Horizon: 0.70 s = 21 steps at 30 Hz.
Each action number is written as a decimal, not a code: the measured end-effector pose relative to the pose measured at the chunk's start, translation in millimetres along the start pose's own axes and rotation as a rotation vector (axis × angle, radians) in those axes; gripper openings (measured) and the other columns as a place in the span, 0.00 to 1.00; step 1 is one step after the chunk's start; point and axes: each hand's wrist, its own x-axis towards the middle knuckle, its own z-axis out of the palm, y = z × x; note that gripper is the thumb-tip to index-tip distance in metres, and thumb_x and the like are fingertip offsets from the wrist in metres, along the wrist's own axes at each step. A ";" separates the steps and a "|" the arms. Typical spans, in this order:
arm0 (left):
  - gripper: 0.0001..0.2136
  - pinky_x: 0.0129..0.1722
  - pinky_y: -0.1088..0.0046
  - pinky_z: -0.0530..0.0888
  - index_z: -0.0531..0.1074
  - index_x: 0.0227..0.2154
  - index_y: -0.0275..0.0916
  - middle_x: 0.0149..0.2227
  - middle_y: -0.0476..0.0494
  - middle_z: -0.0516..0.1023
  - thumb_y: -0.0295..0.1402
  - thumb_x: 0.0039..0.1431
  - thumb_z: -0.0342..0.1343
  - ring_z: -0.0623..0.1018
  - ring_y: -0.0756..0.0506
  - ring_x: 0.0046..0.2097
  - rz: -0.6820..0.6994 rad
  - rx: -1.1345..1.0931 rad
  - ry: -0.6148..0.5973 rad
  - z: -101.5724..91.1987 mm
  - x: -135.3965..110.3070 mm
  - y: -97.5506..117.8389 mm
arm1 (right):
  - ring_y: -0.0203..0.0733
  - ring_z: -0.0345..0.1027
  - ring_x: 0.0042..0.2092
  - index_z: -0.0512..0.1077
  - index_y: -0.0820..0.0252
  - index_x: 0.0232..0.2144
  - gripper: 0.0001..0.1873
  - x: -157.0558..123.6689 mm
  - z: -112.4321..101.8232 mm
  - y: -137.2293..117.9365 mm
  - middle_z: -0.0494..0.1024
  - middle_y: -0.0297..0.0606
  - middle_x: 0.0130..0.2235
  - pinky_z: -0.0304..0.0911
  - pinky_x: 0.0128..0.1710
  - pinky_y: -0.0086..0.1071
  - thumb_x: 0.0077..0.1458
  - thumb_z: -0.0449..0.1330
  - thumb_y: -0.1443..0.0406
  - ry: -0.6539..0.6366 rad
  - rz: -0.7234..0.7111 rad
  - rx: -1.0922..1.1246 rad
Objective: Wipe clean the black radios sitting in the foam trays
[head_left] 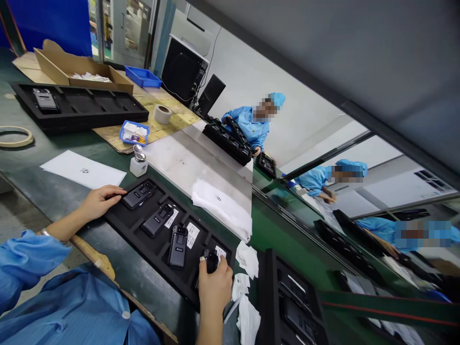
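Note:
A black foam tray [129,223] lies in front of me, with several black handheld devices in its compartments. One device [138,195] is in the left compartment, one [157,220] beside it, and another [178,247] stands near the middle. My left hand [102,201] rests at the tray's left edge, fingers stretched out beside the leftmost device and holding nothing. At the right end my right hand [215,282] has its thumb and fingers around a black device [211,259], whose lower part the hand hides. White labels [193,235] show behind some devices.
Crumpled white wipes [247,261] and a second black tray [268,287] with devices lie to the right. A dispenser bottle [138,165], white sheet [86,170], blue parts box [134,132], tape roll [163,114] and another tray [82,108] stand beyond. Co-workers in blue [247,124] sit further off.

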 end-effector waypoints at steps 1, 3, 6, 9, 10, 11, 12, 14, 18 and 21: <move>0.19 0.53 0.72 0.68 0.77 0.42 0.40 0.45 0.48 0.77 0.45 0.55 0.50 0.75 0.47 0.48 0.003 0.000 0.001 -0.4 0.5 -1.7 | 0.61 0.69 0.46 0.70 0.56 0.56 0.42 0.0 -1.4 2.3 0.74 0.55 0.49 0.61 0.38 0.44 0.45 0.55 0.40 0.015 0.018 -0.006; 0.20 0.52 0.71 0.69 0.77 0.42 0.39 0.44 0.46 0.77 0.45 0.55 0.50 0.76 0.46 0.47 0.000 0.010 -0.002 -1.8 0.9 -4.0 | 0.60 0.69 0.47 0.70 0.55 0.56 0.42 -0.7 -4.4 5.9 0.73 0.55 0.51 0.62 0.38 0.44 0.45 0.55 0.38 0.030 0.023 0.002; 0.21 0.51 0.70 0.70 0.75 0.45 0.39 0.45 0.47 0.77 0.46 0.57 0.47 0.76 0.46 0.46 0.007 0.147 0.018 -4.4 -1.1 4.0 | 0.60 0.68 0.49 0.68 0.57 0.56 0.41 -5.5 -8.6 7.9 0.71 0.56 0.53 0.63 0.41 0.44 0.48 0.55 0.39 0.040 -0.028 0.046; 0.20 0.57 0.66 0.67 0.72 0.50 0.42 0.48 0.50 0.74 0.41 0.64 0.40 0.72 0.45 0.53 0.084 0.449 0.125 2.9 -6.6 36.1 | 0.62 0.66 0.51 0.65 0.65 0.59 0.41 -12.6 -11.0 4.6 0.68 0.58 0.54 0.62 0.45 0.46 0.54 0.50 0.41 0.020 -0.077 0.049; 0.20 0.58 0.64 0.66 0.71 0.52 0.44 0.50 0.50 0.73 0.40 0.66 0.38 0.71 0.44 0.54 0.111 0.533 0.131 10.5 -9.1 51.9 | 0.63 0.64 0.52 0.63 0.67 0.59 0.41 -14.7 -11.4 2.7 0.67 0.58 0.55 0.62 0.46 0.47 0.56 0.49 0.42 0.010 -0.088 0.037; 0.20 0.56 0.64 0.68 0.70 0.54 0.44 0.49 0.48 0.73 0.39 0.67 0.39 0.72 0.43 0.54 0.126 0.590 0.095 21.5 -11.9 69.2 | 0.64 0.63 0.52 0.62 0.68 0.60 0.40 -16.5 -11.5 0.6 0.66 0.59 0.55 0.61 0.47 0.48 0.57 0.48 0.43 0.004 -0.097 0.027; 0.20 0.52 0.63 0.70 0.68 0.56 0.44 0.47 0.46 0.75 0.40 0.67 0.41 0.74 0.42 0.51 0.136 0.625 -0.011 35.9 -14.9 87.0 | 0.64 0.62 0.53 0.62 0.68 0.60 0.40 -17.9 -11.6 -1.3 0.65 0.59 0.56 0.61 0.48 0.49 0.58 0.48 0.44 0.002 -0.104 0.024; 0.23 0.46 0.62 0.72 0.65 0.60 0.42 0.41 0.40 0.78 0.43 0.65 0.49 0.78 0.39 0.43 0.124 0.649 -0.280 72.5 -21.0 120.4 | 0.64 0.61 0.53 0.61 0.68 0.61 0.40 -19.9 -11.4 -3.7 0.64 0.58 0.56 0.60 0.48 0.51 0.58 0.49 0.44 0.008 -0.103 0.029; 0.42 0.39 0.59 0.72 0.55 0.66 0.35 0.38 0.29 0.78 0.53 0.54 0.60 0.79 0.32 0.40 0.175 0.658 -0.523 148.9 -32.0 162.1 | 0.64 0.61 0.53 0.61 0.68 0.60 0.39 -21.9 -10.1 -1.8 0.65 0.58 0.56 0.61 0.47 0.50 0.58 0.50 0.45 0.020 -0.087 0.053; 0.48 0.36 0.58 0.72 0.49 0.68 0.30 0.39 0.23 0.76 0.54 0.52 0.61 0.78 0.29 0.39 0.178 0.674 -0.551 183.4 -38.8 171.4 | 0.63 0.61 0.51 0.63 0.67 0.59 0.39 -21.8 -7.9 1.4 0.65 0.58 0.56 0.61 0.45 0.50 0.57 0.50 0.44 0.032 -0.090 0.089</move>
